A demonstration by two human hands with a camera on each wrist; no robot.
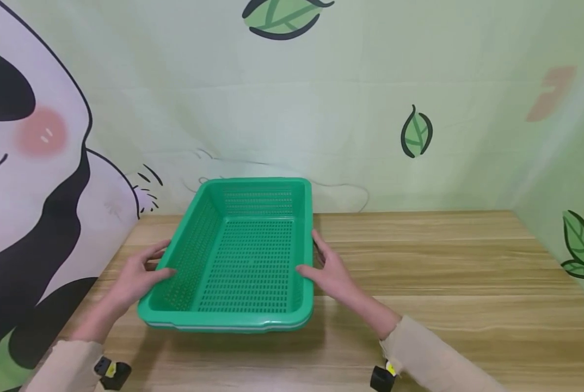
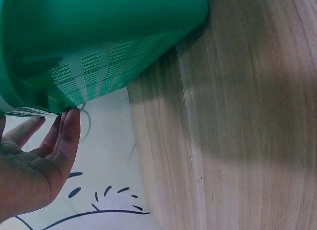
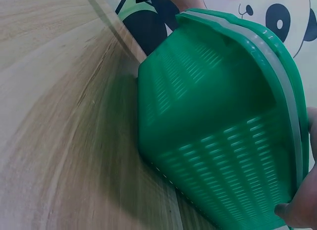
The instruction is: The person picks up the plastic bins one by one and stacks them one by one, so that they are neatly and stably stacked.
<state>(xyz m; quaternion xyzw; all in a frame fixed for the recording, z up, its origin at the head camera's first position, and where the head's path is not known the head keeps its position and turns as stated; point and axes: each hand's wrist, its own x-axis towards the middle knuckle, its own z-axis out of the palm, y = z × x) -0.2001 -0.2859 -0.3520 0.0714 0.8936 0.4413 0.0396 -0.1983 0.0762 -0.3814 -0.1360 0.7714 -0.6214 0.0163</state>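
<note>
A green plastic basket (image 1: 250,267) with slotted walls and a perforated floor is between the two hands; nothing lies in it. Its rim shows a whitish layer between green ones in the right wrist view (image 3: 277,67), as if baskets are nested. My left hand (image 1: 137,275) grips the left rim, thumb over the top and fingers outside beneath it. On the right rim, my right hand (image 1: 333,272) holds likewise, its thumb inside the edge. Fingers (image 2: 69,136) reach the rim's underside in the left wrist view. Whether the basket's base touches the table is unclear.
The wood-grain table (image 1: 443,277) extends right of the basket and in front of it. Behind stands a pale green cloth backdrop (image 1: 360,109) printed with leaves and a panda (image 1: 32,163). Small black devices (image 1: 115,374) sit at both wrists.
</note>
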